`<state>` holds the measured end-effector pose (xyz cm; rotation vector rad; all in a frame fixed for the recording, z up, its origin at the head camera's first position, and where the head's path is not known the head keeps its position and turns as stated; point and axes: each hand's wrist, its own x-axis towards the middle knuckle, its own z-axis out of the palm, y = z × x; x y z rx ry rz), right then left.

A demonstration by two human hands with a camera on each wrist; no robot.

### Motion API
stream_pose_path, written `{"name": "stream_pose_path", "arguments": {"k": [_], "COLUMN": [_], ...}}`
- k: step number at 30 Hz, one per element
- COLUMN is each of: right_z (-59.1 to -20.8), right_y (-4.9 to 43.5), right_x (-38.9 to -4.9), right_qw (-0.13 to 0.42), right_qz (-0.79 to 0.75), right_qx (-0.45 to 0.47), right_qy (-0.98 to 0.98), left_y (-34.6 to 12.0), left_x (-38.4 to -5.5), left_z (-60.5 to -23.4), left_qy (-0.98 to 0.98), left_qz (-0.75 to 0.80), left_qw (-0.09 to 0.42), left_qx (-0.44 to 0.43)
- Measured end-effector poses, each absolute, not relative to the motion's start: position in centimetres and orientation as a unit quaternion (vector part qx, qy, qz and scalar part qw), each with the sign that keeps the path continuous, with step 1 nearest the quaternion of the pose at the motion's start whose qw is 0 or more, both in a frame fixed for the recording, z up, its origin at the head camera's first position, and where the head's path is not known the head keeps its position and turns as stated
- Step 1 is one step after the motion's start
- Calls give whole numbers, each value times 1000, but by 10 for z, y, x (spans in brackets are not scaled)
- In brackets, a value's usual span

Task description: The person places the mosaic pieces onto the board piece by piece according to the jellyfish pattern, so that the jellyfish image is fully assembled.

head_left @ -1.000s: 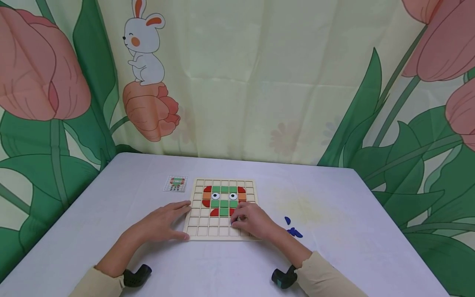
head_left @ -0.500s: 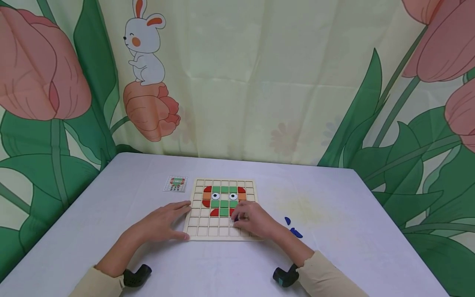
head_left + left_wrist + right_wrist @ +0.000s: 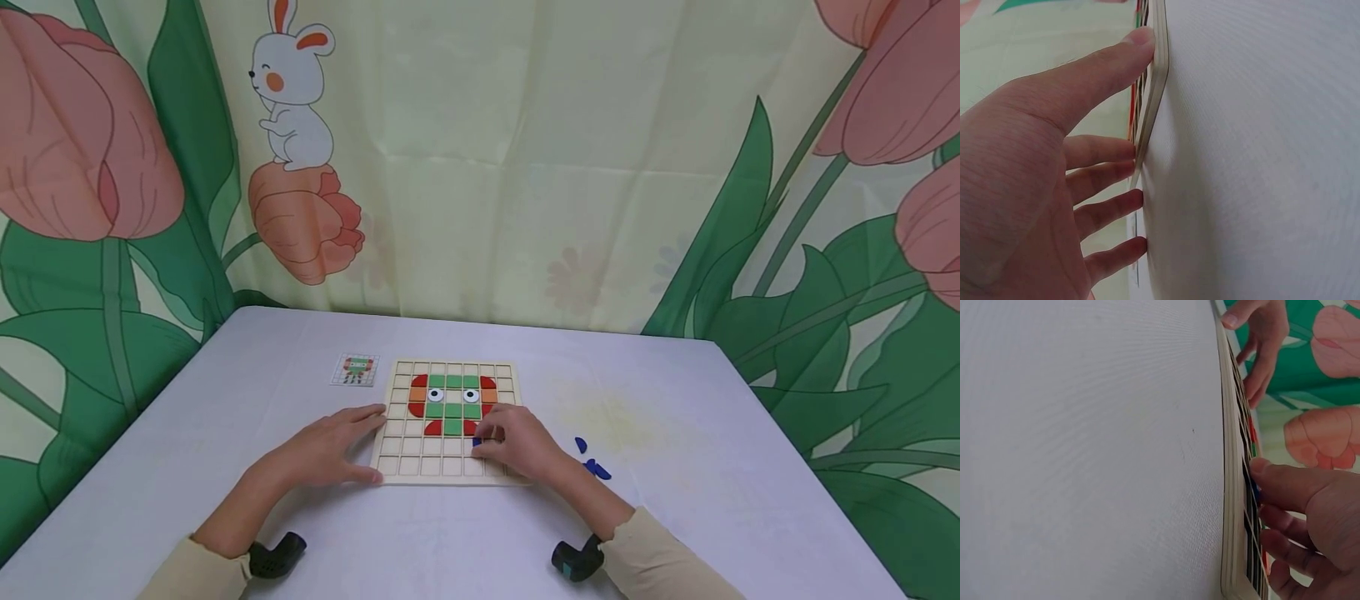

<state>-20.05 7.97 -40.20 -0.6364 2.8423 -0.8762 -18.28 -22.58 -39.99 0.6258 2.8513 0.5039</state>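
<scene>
A wooden grid board (image 3: 397,467) lies on the table, carrying green, red and orange tiles and two eye tiles (image 3: 470,395) that form a face. My right hand (image 3: 517,437) is over the board's right part, thumb and forefinger pinching a small blue tile (image 3: 476,442) at a cell just below the right red tile (image 3: 470,427). In the right wrist view the blue tile (image 3: 1256,490) shows partly behind the thumb. My left hand (image 3: 326,446) has its fingers spread, with thumb and forefinger touching the board's left edge; the left wrist view shows the thumb (image 3: 1138,40) on the corner.
Several loose blue tiles (image 3: 592,468) lie on the table right of the board. A small picture card (image 3: 355,370) with a similar figure is left of its far corner. A printed curtain (image 3: 480,167) hangs behind the white table (image 3: 675,467).
My right hand has shifted slightly to the right over the same part of the board, and the blue tile shows more between the fingertips. My left hand has stayed in place.
</scene>
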Motion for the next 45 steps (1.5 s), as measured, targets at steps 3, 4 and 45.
{"name": "stream_pose_path", "arguments": {"k": [3,4,45], "right_z": [-402,-402,-402], "right_y": [80,80,219], "right_x": [-200,-200,-186], "right_qw": [53,55,9], "right_qz": [-291,-293,-291], "right_qx": [-212,-214,-123], "right_qy": [931,930,949], "left_y": [-226,-226,-226], "left_x": [-183,-183,-182], "left_z": [-399,-399,-400], "left_qy": [959,958,957], "left_qz": [170,171,169], "left_qw": [91,91,86], "left_qx": [210,209,218]}}
